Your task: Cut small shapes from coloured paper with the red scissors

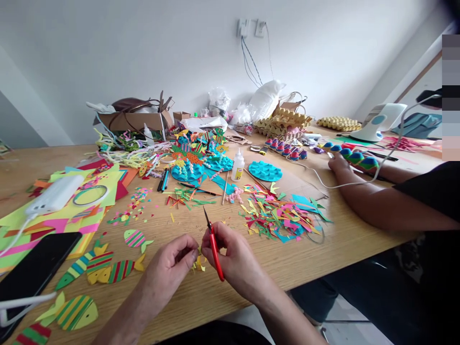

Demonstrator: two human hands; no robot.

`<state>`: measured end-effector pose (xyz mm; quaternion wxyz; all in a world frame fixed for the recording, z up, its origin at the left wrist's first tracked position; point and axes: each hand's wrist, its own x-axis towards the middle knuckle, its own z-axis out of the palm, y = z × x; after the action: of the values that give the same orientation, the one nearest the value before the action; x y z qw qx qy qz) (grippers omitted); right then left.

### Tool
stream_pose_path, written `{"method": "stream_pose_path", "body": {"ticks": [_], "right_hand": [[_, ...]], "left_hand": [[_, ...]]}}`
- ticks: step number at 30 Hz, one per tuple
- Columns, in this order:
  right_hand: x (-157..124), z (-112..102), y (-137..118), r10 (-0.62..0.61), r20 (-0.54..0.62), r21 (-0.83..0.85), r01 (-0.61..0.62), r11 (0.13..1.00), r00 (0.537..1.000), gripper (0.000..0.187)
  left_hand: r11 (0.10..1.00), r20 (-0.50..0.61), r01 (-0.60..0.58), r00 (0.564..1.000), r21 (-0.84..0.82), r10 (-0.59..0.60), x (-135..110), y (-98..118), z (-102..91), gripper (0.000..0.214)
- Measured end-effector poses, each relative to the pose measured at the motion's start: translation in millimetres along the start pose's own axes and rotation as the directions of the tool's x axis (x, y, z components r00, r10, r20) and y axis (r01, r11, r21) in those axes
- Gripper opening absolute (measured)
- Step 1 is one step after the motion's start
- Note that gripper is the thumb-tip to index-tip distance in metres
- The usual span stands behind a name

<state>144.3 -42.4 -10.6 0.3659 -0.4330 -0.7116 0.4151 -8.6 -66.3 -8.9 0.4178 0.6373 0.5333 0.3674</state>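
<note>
In the head view, my right hand [235, 251] is wrapped around red-handled scissors [215, 254], their dark blades angled up and away from me. Close beside it, my left hand [176, 261] is closed in a pinch; what its fingertips hold is too small and hidden to make out. Small yellow paper scraps [200, 264] show just below the fingertips of both hands. To the left lie several striped paper fish, among them a pink-and-green one [134, 238], a red-and-green one [121, 271] and a yellow-green one [77, 312].
Colourful paper scraps [283, 215] are heaped right of centre. A glue bottle [237, 166] stands near blue scalloped discs [265, 170]. A phone [39, 268] and white power bank [55, 194] lie left. At right, another person's arm [362, 203] reaches toward a painted egg-carton strip [354, 156].
</note>
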Motion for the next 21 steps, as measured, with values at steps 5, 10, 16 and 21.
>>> {"method": "stream_pose_path", "body": {"ticks": [5, 10, 16, 21], "right_hand": [[0.6, 2.2, 1.1, -0.013, -0.001, -0.03, 0.013, 0.999, 1.0, 0.01], [-4.2, -2.9, -3.5, -0.016, 0.005, -0.008, 0.016, 1.0, 1.0, 0.012], [-17.5, -6.1, -1.6, 0.027, 0.073, -0.173, -0.014, 0.985, 0.997, 0.025], [-23.0, 0.1, 0.7, 0.044, 0.127, -0.244, -0.011, 0.97, 0.991, 0.025]], "left_hand": [[1.0, -0.017, -0.013, 1.0, -0.009, 0.013, -1.0, -4.8, 0.7, 0.015], [0.997, -0.087, 0.018, 0.996, -0.073, -0.025, -0.9, -2.6, -1.2, 0.019], [0.962, -0.165, 0.025, 0.984, -0.271, -0.072, -5.6, 2.3, -3.6, 0.015], [0.924, -0.178, -0.004, 0.982, -0.382, -0.069, -6.3, 3.9, -2.3, 0.013]]}}
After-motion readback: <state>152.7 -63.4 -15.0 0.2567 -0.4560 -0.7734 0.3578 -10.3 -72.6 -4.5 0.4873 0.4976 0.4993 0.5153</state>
